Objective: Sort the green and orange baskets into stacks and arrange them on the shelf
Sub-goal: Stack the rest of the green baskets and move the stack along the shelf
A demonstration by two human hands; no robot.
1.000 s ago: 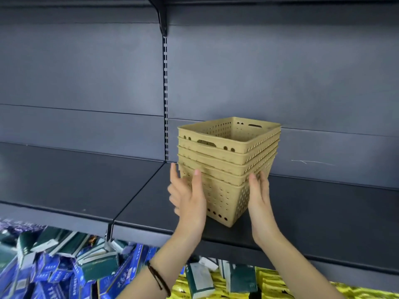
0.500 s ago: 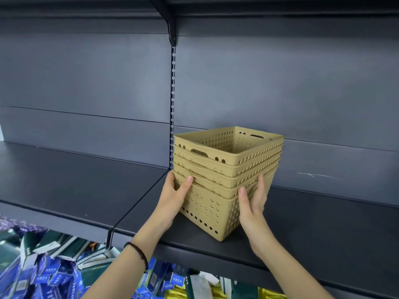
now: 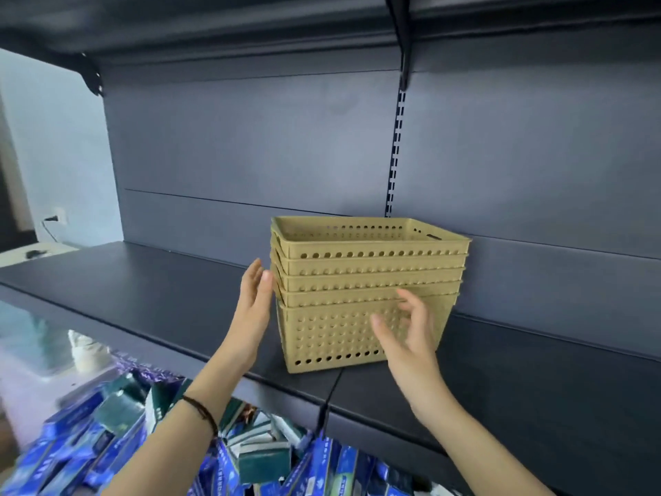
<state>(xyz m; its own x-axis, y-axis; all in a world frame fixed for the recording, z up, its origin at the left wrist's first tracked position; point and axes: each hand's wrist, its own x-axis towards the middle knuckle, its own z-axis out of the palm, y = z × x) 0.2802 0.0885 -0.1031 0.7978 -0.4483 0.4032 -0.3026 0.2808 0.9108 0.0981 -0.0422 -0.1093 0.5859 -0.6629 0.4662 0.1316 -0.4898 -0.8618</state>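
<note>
A stack of tan perforated baskets (image 3: 365,288) is seen standing on the dark shelf (image 3: 171,302). The left hand (image 3: 254,309) is held flat beside it, fingers open; contact cannot be told. The right hand (image 3: 407,334), blurred, is spread open in front.

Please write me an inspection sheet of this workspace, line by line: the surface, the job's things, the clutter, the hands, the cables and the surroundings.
Surface: dark shelf, bare apart from one stack; a seam between two boards runs under the stack's front.
Job's things: basket stack, five tan perforated baskets nested, upright, near the back panel. No green baskets seen.
Clutter: blue and green boxes heaped on the level below.
Hands: left hand open, flat by the stack's left side; right hand open, fingers spread before the front wall; neither grips.
Cables: a plug and cord at the wall socket, far left.
Surroundings: slotted upright, upper shelf bracket.
</note>
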